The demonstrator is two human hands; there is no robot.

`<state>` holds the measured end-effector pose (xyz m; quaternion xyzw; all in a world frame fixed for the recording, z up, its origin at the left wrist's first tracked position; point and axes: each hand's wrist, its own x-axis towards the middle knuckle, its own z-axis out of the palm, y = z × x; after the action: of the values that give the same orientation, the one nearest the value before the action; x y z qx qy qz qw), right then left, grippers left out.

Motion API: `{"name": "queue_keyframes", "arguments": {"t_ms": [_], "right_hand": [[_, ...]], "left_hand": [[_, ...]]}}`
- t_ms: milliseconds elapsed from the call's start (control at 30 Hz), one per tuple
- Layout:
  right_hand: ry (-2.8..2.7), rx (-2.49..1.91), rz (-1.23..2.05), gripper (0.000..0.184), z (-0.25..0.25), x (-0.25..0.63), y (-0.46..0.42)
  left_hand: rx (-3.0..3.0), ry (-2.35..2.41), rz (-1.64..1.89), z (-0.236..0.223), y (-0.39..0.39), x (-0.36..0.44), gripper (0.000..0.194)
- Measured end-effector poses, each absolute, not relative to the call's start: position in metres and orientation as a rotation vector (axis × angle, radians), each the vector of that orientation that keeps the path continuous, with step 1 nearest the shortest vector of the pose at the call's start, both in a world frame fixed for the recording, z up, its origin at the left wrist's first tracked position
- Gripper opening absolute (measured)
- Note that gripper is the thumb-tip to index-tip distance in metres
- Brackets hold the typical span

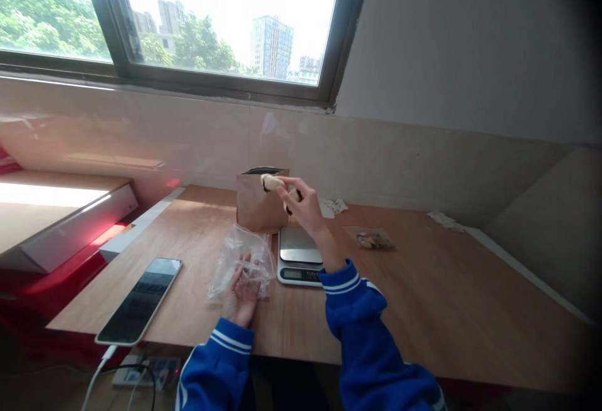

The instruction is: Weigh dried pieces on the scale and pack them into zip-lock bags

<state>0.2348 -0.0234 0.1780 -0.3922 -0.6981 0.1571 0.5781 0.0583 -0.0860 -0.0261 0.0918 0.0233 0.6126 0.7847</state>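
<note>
Far left, near edge of surface (pixel 423 292): phone (pixel 141 301), screen dark, lying flat; white cable (pixel 96 370) runs from its near end. Right of it, clear plastic bag (pixel 226 260), crumpled. Left hand (pixel 242 298) at the bag, palm up, fingers partly curled and seen through the film; cannot tell whether they grip it. Beyond, brown paper bag (pixel 258 201) upright, mouth open. Just right and nearer, scale (pixel 301 254) with metal platform; display and dark panel carry markings too small to read. Right hand (pixel 303 201) raised, thumb and fingers closed in a pinch on pale piece (pixel 271 182), dark along its lower edge; piece is off the surface, in view against the upper part of the paper bag. Farther right: white scraps (pixel 335 206) at far side, then clear packet (pixel 371 240) of brownish pieces, lying flat. Far right: crumpled white tissue (pixel 446 221).
</note>
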Motion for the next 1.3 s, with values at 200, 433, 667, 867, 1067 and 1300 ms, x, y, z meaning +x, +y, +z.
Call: {"name": "queue_keyframes", "arguments": {"t_ms": [200,433,667,867,1067,1300], "right_hand": [[-1.658,-0.929,0.088,0.03,0.204,0.231,0.031],[-1.889,-1.135,0.173,0.024,0.182,0.227,0.042],[-1.824,-1.005,0.117,0.03,0.181,0.219,0.039],[-1.704,-1.027,-0.003,0.038,0.198,0.223,0.063],[-1.767,-1.298,0.093,0.032,0.183,0.233,0.077],[-1.945,-1.561,0.032,0.031,0.193,0.231,0.048]], "left_hand": [[0.182,0.131,1.341,-0.023,-0.087,0.058,0.049],[0.203,0.129,1.36,-0.025,-0.086,0.058,0.049],[0.183,0.199,1.38,-0.023,-0.087,0.06,0.049],[0.179,0.228,1.385,-0.017,-0.089,0.06,0.05],[0.161,0.289,1.386,-0.01,-0.092,0.061,0.051],[0.15,0.251,1.374,-0.015,-0.091,0.06,0.05]]}}
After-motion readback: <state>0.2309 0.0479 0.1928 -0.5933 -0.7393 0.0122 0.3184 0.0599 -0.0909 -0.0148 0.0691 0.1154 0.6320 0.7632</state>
